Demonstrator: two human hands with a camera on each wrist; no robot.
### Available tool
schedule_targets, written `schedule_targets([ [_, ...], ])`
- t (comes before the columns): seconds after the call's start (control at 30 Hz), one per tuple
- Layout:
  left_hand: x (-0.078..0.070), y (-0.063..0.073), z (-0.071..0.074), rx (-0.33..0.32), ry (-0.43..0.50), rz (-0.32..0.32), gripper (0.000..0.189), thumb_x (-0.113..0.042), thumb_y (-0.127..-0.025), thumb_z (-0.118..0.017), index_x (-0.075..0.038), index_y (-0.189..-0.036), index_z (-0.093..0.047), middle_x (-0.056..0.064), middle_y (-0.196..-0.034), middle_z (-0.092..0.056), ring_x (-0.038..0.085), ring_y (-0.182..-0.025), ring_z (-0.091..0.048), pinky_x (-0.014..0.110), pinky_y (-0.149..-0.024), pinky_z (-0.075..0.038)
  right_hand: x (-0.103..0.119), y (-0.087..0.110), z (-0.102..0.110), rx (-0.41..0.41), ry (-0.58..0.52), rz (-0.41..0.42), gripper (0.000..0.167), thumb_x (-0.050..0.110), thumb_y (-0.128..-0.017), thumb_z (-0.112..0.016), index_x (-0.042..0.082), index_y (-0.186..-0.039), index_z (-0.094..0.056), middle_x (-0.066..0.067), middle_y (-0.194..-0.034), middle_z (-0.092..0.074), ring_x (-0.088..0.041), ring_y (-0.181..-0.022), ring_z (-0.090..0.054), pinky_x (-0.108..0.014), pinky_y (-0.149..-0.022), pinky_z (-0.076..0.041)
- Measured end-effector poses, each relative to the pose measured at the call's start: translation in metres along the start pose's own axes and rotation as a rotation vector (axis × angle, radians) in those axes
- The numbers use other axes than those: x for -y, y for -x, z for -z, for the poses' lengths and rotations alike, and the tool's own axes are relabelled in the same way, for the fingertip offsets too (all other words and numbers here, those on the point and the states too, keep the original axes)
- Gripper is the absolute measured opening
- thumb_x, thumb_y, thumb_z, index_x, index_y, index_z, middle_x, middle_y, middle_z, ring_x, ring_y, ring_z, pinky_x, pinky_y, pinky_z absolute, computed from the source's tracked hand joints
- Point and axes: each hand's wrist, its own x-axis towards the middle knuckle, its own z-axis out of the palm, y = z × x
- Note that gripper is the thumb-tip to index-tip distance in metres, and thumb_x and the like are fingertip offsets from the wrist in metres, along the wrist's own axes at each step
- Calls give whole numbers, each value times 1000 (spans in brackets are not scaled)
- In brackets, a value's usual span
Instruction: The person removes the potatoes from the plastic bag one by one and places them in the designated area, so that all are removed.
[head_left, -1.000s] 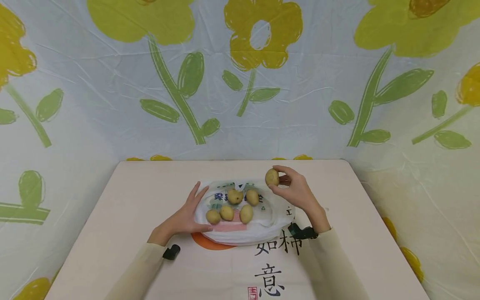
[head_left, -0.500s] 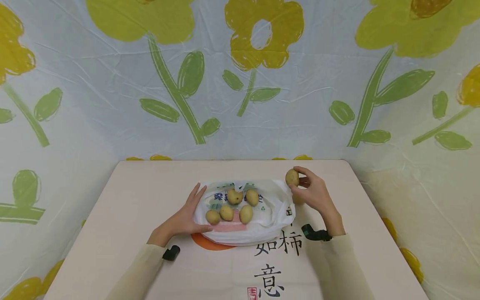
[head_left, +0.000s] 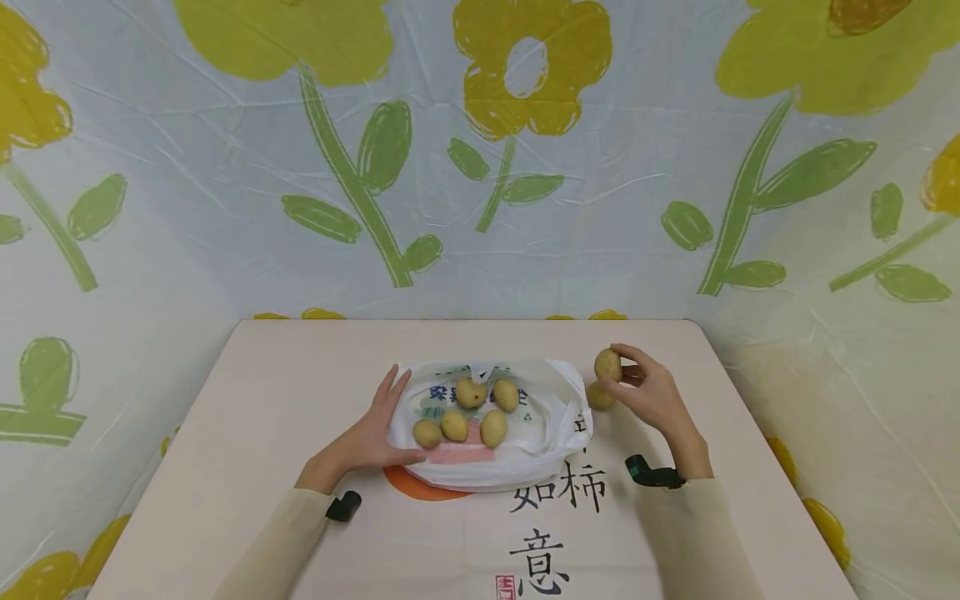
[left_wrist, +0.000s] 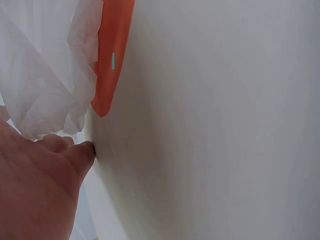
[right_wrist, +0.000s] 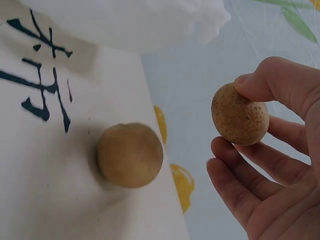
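Note:
My right hand [head_left: 653,395] pinches a potato [head_left: 607,364] between thumb and fingertips, to the right of a white plastic bag [head_left: 555,421]. Just below it a second potato [head_left: 601,396] lies on the table, also plain in the right wrist view as a round brown potato [right_wrist: 130,155]. Several potatoes [head_left: 492,428] sit on the bag's printed, hollowed middle. With fingers spread, my left hand [head_left: 375,429] rests against the bag's left edge, its thumb along the front. The left wrist view has the left hand [left_wrist: 45,175] beside crumpled plastic [left_wrist: 50,65]; most fingers are hidden there.
The pale table [head_left: 247,467] carries black brush characters [head_left: 542,562] and an orange shape [head_left: 420,485] partly under the bag. A flower-patterned sheet [head_left: 585,217] hangs behind the table and at both sides.
My right hand has carried its potato rightward from over the bag to beyond its right edge. The potato on the table there has come into view. My left hand stays put.

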Motion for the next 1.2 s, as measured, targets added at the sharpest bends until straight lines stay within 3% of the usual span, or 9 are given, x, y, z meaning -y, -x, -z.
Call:
schedule_targets([
  [0.17, -1, 0, 0, 3, 1, 8, 132, -53, -71, -88, -19, -167, -3, 15, -172, 12, 49, -157, -7, 74, -114, -29, -11, 4, 7, 13, 30, -27, 58, 17, -91, -78, 4, -144, -56, -26, -140, -59, -44, -110, -69, -31, -83, -59],
  [0.33, -1, -1, 0, 15, -1, 22, 132, -52, -72, -87, -22, -167, -1, 13, -172, 14, 46, -157, -7, 73, -115, -29, -22, 8, 11, 25, 37, -33, 57, 14, -91, -77, 2, -143, -56, -28, -141, -58, -44, -109, -69, -14, -77, -51],
  [0.67, -3, 0, 1, 20, 8, 29, 133, -53, -71, -87, -21, -167, -1, 11, -173, 15, 46, -157, -6, 73, -115, -28, -42, 12, 13, 39, 77, -73, 58, 21, -92, -78, 1, -143, -56, -27, -143, -58, -42, -108, -70, -23, -80, -54],
  [0.83, -3, 0, 1, 16, 7, 22, 133, -53, -71, -87, -21, -167, -1, 12, -173, 14, 46, -157, -6, 73, -115, -28, -52, 13, 12, 58, 82, -97, 59, 18, -91, -78, 0, -143, -55, -29, -142, -57, -43, -108, -70, -22, -78, -54],
  [1.03, -3, 0, 0, 14, 10, 34, 133, -51, -71, -87, -21, -167, -1, 11, -173, 14, 47, -157, -6, 74, -115, -28, -63, 15, 9, 100, 78, -113, 61, 15, -90, -77, -3, -143, -53, -32, -143, -55, -44, -110, -67, -29, -79, -55],
  [1.2, -3, 0, 0, 17, 11, 35, 132, -50, -72, -87, -20, -167, -2, 12, -173, 14, 46, -157, -6, 74, -115, -28, -71, 17, 4, 88, 85, -111, 60, 16, -89, -77, -3, -141, -55, -32, -141, -57, -43, -108, -67, -35, -81, -58],
])
